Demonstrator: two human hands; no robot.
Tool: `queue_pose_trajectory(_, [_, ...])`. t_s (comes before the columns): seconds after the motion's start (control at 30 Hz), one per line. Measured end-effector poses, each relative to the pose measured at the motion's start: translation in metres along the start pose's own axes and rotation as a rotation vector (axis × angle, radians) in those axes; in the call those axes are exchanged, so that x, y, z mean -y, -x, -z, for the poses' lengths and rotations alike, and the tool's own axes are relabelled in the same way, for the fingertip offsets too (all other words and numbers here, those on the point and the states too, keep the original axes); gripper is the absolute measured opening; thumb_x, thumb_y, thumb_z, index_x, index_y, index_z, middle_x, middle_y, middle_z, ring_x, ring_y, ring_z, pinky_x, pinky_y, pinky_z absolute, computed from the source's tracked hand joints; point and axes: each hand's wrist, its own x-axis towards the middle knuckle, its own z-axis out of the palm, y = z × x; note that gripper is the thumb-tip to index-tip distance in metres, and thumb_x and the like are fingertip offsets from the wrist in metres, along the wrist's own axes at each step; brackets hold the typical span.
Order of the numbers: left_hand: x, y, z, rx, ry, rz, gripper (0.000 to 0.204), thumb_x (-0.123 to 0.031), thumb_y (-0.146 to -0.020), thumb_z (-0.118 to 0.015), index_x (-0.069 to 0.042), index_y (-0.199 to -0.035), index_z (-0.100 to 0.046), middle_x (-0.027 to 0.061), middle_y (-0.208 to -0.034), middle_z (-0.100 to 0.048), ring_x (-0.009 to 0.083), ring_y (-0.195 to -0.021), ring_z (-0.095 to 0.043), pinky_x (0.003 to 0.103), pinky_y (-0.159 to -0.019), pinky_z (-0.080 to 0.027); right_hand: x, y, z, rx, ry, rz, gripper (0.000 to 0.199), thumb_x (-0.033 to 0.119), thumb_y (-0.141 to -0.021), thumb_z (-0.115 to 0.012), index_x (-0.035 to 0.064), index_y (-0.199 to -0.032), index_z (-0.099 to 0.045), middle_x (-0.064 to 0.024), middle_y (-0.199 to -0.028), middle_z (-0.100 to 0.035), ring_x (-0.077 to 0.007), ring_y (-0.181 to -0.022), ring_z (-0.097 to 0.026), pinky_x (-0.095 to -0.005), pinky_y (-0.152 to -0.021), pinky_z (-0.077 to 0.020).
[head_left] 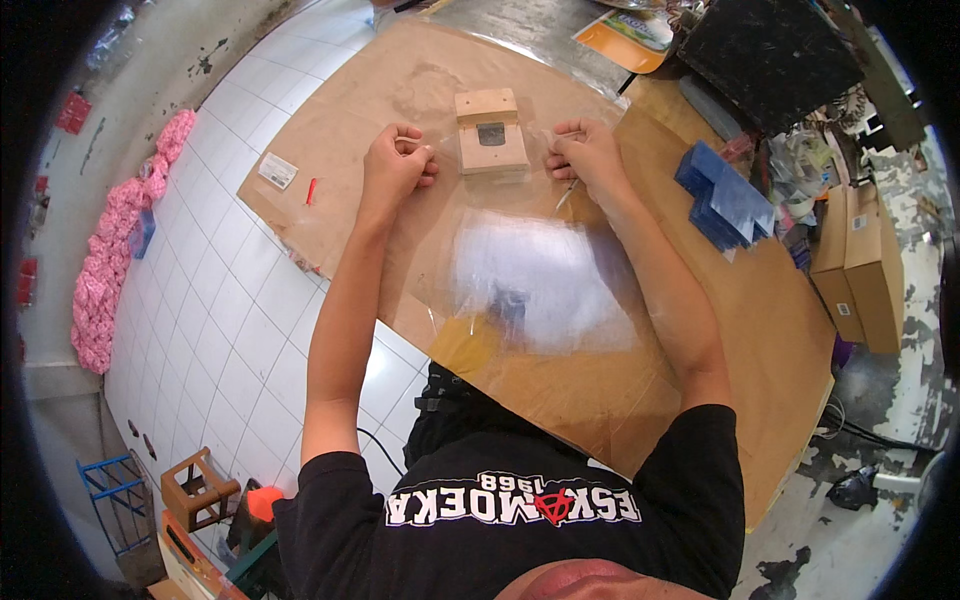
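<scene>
A small pale wooden block fixture [493, 158] with a raised back piece and a dark rectangular window sits on the brown-covered table in front of me. My left hand [400, 163] hovers close to its left side, fingers curled and thumb pressed in. On the other side my right hand [583, 158] is also closed, thumb against fingers. Whatever either hand pinches is too thin or clear to make out. A slim pale stick-like thing [567, 195] shows just below my right hand. Nearer my body, a glossy clear sheet [540, 285] reflects light.
Blue flat pieces [725, 195] lie stacked at the right. Cardboard boxes [858, 265] stand past the table's right edge. Toward the left are a white label card [278, 171] and a small red object [312, 191]. A pink bundle [130, 240] lies along the left wall.
</scene>
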Motion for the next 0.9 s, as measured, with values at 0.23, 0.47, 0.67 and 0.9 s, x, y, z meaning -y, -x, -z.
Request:
queue_pose_trajectory(0.23, [-0.003,0.002,0.002,-0.075,-0.049,-0.028,0.026,-0.006,-0.084,-0.059,0.001,-0.109,-0.054,0.0106,-0.088,-0.062,0.015,-0.066,-0.064,0.026,-0.053,-0.053,0.003,0.005,0.002,-0.076,0.066,0.064,0.023,0.007,-0.083,-0.064,-0.0026,-0.104,-0.057,-0.0078,-0.08,-0.063,-0.0136,-0.062,-0.062,-0.0249,-0.051,-0.0512])
queue_pose_trajectory(0.47, [0.0,0.003,0.009,-0.237,-0.202,-0.295,0.02,-0.01,-0.081,-0.066,-0.001,-0.098,-0.062,0.008,-0.079,-0.063,0.0144,-0.06,-0.06,0.029,-0.052,-0.049,0.014,0.003,0.015,-0.149,0.385,0.29,0.024,0.019,-0.077,-0.07,0.0033,-0.095,-0.068,-0.0073,-0.082,-0.068,-0.0147,-0.074,-0.066,-0.0283,-0.066,-0.0521])
queue_pose_trajectory(0.67, [0.011,-0.001,0.006,-0.091,-0.471,-0.453,0.021,-0.011,-0.077,-0.071,-0.004,-0.096,-0.066,0.008,-0.075,-0.065,0.0154,-0.06,-0.059,0.031,-0.057,-0.047,0.002,0.01,0.012,-0.089,0.827,0.446,0.031,0.028,-0.077,-0.069,0.006,-0.099,-0.069,-0.0112,-0.09,-0.07,-0.0223,-0.082,-0.068,-0.0335,-0.075,-0.0528])
queue_pose_trajectory(0.9, [0.013,-0.007,0.011,-0.199,-0.36,-0.477,0.018,-0.008,-0.079,-0.067,-0.002,-0.096,-0.066,0.0083,-0.073,-0.064,0.0154,-0.06,-0.059,0.03,-0.058,-0.047,0.065,0.035,0.031,-0.145,0.754,0.563,0.033,0.025,-0.08,-0.07,0.0053,-0.105,-0.068,-0.0102,-0.09,-0.07,-0.0181,-0.078,-0.066,-0.0314,-0.073,-0.0526])
